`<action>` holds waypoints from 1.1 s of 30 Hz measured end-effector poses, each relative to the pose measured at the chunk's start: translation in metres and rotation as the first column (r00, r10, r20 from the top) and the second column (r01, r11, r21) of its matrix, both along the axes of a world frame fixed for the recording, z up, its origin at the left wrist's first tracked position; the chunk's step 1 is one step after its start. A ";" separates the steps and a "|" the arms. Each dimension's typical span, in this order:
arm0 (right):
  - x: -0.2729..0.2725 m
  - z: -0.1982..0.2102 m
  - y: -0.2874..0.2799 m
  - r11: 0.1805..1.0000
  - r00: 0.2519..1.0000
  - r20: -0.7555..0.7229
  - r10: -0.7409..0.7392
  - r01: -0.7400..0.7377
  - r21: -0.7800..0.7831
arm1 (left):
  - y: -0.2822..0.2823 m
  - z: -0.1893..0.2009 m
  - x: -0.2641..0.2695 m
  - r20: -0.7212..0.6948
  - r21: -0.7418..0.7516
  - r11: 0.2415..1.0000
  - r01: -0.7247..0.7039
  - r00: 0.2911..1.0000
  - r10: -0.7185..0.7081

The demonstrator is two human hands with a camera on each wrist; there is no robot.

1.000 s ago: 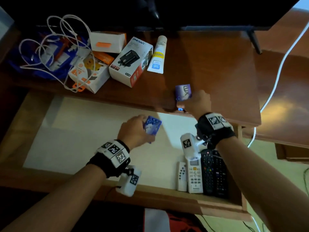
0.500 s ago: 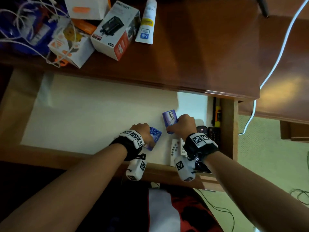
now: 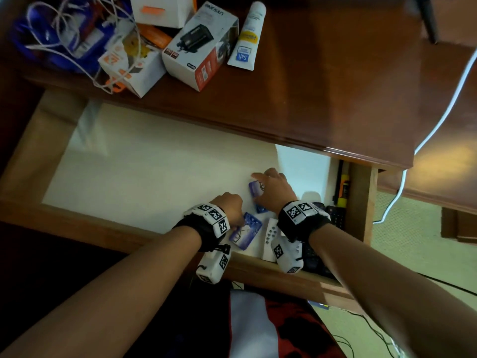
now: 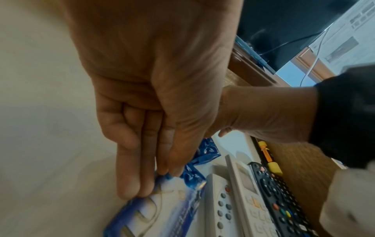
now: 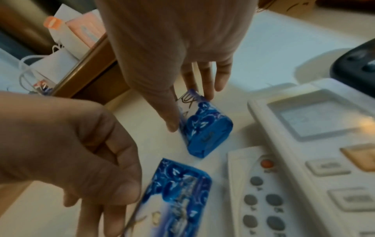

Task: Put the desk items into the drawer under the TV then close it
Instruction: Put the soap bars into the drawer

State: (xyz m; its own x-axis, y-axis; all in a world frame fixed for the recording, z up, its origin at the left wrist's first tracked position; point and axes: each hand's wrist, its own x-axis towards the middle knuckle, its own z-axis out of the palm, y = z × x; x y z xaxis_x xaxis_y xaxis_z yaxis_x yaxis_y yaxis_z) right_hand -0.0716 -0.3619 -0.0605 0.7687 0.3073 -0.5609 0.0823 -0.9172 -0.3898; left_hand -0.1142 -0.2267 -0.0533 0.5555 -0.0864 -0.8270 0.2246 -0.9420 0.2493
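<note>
Two blue wrapped soap bars lie on the pale floor of the open drawer (image 3: pixel 154 177), left of the remotes. My left hand (image 3: pixel 240 223) pinches the edge of the near soap bar (image 3: pixel 246 232) between thumb and fingertips (image 4: pixel 129 190). That same bar (image 5: pixel 178 200) lies flat beside a small white remote (image 3: pixel 271 235). My right hand (image 3: pixel 260 187) hovers over the far soap bar (image 5: pixel 207 131) with fingers spread and nearly straight. Its thumb and fingertips (image 5: pixel 207 93) just touch the wrapper's sides.
On the desk top stand an adapter box (image 3: pixel 201 45), a white tube (image 3: pixel 247 37), orange-and-white boxes (image 3: pixel 131 65) and tangled white cable (image 3: pixel 77 34). A white AC remote (image 5: pixel 324 144) and black remotes (image 3: pixel 335 215) fill the drawer's right end. The drawer's left part is bare.
Both hands came down from the desk edge into the drawer with the soap bars. The bars now rest on the drawer floor, and my right fingers have spread off theirs.
</note>
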 end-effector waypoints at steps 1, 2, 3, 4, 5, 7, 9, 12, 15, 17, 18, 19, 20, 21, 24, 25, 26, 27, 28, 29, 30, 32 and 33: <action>0.000 -0.002 0.000 0.999 0.999 -0.013 0.045 -0.045 -0.005 | -0.002 -0.001 -0.002 -0.011 -0.017 1.000 0.000 1.000 0.000; -0.002 -0.004 0.000 0.998 0.997 -0.015 0.070 -0.070 -0.006 | -0.004 -0.002 -0.004 -0.030 -0.028 0.999 0.015 0.999 -0.016; -0.003 -0.005 -0.001 0.998 0.998 -0.011 0.066 -0.066 -0.004 | -0.006 -0.002 -0.006 -0.053 -0.031 0.999 0.041 0.998 -0.042; -0.004 -0.005 -0.002 0.999 0.999 -0.006 0.046 -0.046 -0.001 | -0.008 -0.003 -0.008 -0.076 -0.032 0.997 0.064 0.995 -0.066; -0.005 -0.004 -0.004 1.000 1.000 0.004 0.027 -0.027 -0.003 | -0.009 -0.004 -0.009 -0.094 -0.035 0.997 0.074 0.993 -0.077; -0.007 -0.005 -0.007 0.999 0.999 0.036 0.011 -0.010 -0.033 | -0.009 -0.003 -0.008 -0.092 -0.008 0.997 0.083 0.992 -0.083; -0.010 -0.006 -0.011 0.998 0.998 0.068 0.012 -0.008 -0.061 | -0.005 0.001 -0.004 -0.055 0.036 0.995 0.098 0.994 -0.096; -0.012 -0.010 -0.013 1.000 0.998 0.062 -0.027 0.028 -0.015 | 0.001 0.003 -0.006 -0.054 0.002 0.999 0.053 0.997 -0.053; -0.009 -0.014 -0.014 0.995 0.996 0.014 -0.085 0.085 0.052 | 0.000 0.004 -0.013 -0.084 -0.044 0.998 0.050 0.995 -0.054; -0.004 -0.015 -0.013 0.990 0.993 -0.001 -0.119 0.119 0.070 | -0.001 0.004 -0.016 -0.108 -0.063 0.997 0.055 0.992 -0.061; -0.001 -0.016 -0.013 0.987 0.990 -0.006 -0.138 0.138 0.077 | -0.002 0.005 -0.017 -0.132 -0.081 0.996 0.032 0.990 -0.043; 0.001 -0.017 -0.012 0.984 0.988 -0.007 -0.156 0.156 0.082 | -0.002 0.005 -0.018 -0.157 -0.094 0.996 0.004 0.987 -0.019; 0.003 -0.017 -0.011 0.982 0.985 -0.006 -0.171 0.170 0.085 | -0.003 0.006 -0.019 -0.177 -0.105 0.994 -0.022 0.984 0.003; 0.005 -0.017 -0.010 0.980 0.983 0.000 -0.181 0.180 0.086 | -0.004 0.007 -0.020 -0.197 -0.117 0.992 -0.044 0.980 0.020; 0.007 -0.019 -0.010 0.986 0.988 0.035 -0.152 0.149 0.076 | -0.008 0.009 -0.020 -0.284 -0.172 0.977 -0.129 0.956 0.077; 0.006 -0.019 -0.011 0.990 0.991 0.044 -0.124 0.121 0.067 | -0.010 0.009 -0.021 -0.307 -0.187 0.970 -0.157 0.947 0.094; 0.004 -0.018 -0.012 0.994 0.994 0.052 -0.100 0.097 0.057 | -0.011 0.009 -0.020 -0.319 -0.199 0.965 -0.172 0.942 0.102; 0.002 -0.018 -0.013 0.997 0.996 0.063 -0.070 0.067 0.041 | -0.012 0.010 -0.021 -0.321 -0.208 0.961 -0.181 0.941 0.108; -0.001 -0.017 -0.014 1.000 0.997 0.073 -0.030 0.029 0.012 | -0.012 0.009 -0.021 -0.322 -0.217 0.957 -0.192 0.940 0.115; -0.005 -0.016 -0.015 0.999 0.996 0.083 0.020 -0.018 -0.027 | -0.012 0.008 -0.022 -0.333 -0.225 0.950 -0.217 0.933 0.134; -0.009 -0.015 -0.017 0.996 0.993 0.091 0.071 -0.065 -0.067 | -0.012 0.008 -0.022 -0.352 -0.233 0.941 -0.247 0.923 0.156; -0.018 -0.015 -0.018 0.985 0.986 0.098 0.135 -0.123 -0.116 | -0.012 0.007 -0.022 -0.357 -0.226 0.938 -0.262 0.918 0.170; -0.021 -0.015 -0.019 0.983 0.984 0.103 0.144 -0.130 -0.128 | -0.012 0.006 -0.023 -0.341 -0.217 0.942 -0.257 0.924 0.173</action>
